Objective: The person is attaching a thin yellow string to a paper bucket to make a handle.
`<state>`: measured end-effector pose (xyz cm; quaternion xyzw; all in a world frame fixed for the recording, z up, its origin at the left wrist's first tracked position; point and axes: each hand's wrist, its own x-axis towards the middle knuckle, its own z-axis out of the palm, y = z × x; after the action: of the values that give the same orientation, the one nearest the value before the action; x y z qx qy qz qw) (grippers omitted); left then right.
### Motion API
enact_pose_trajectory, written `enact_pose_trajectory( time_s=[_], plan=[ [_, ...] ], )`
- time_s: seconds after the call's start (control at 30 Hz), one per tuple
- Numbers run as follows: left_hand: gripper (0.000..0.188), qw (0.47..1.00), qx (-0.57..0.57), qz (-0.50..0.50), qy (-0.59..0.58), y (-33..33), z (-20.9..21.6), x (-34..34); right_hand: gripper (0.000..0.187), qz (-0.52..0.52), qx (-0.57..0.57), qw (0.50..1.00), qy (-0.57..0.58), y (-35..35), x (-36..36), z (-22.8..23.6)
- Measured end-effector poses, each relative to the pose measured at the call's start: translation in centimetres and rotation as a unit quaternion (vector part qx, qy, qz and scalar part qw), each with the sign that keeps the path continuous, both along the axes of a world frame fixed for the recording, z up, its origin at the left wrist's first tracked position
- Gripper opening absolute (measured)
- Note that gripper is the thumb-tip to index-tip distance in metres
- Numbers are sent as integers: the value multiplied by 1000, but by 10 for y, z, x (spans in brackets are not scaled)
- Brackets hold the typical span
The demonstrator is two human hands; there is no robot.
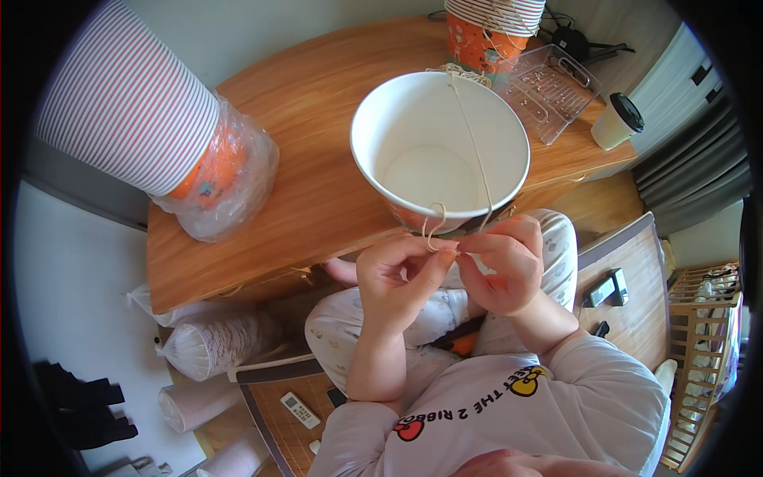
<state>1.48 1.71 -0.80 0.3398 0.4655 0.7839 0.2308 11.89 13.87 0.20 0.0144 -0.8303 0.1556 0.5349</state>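
The cord [477,149] is being pinched in the fingertips of the left hand [397,278] and right hand [505,266], just beside the bucket [381,151], and is being stretched across its mouth.

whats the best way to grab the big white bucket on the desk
Probably by the left rim of the bucket, coming from above on the left: it stands mouth up, so its open edge can be pinched there. The cord crosses the right half of the mouth, and the left hand and right hand crowd the near side.
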Motion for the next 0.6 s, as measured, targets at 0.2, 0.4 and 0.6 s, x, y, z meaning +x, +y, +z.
enact_pose_trajectory(
  time_s=[0.2,0.4,0.6],
  plan=[
    [9,999,25,6,-19,7,3,2,39,54,8,998,29,10,3,0],
    [10,991,55,-5,-126,3,-4,-1,44,111,8,992,57,20,10,-4],
    [12,990,45,76,-110,5,3,3,42,99,14,992,76,35,26,-5]
  ],
)
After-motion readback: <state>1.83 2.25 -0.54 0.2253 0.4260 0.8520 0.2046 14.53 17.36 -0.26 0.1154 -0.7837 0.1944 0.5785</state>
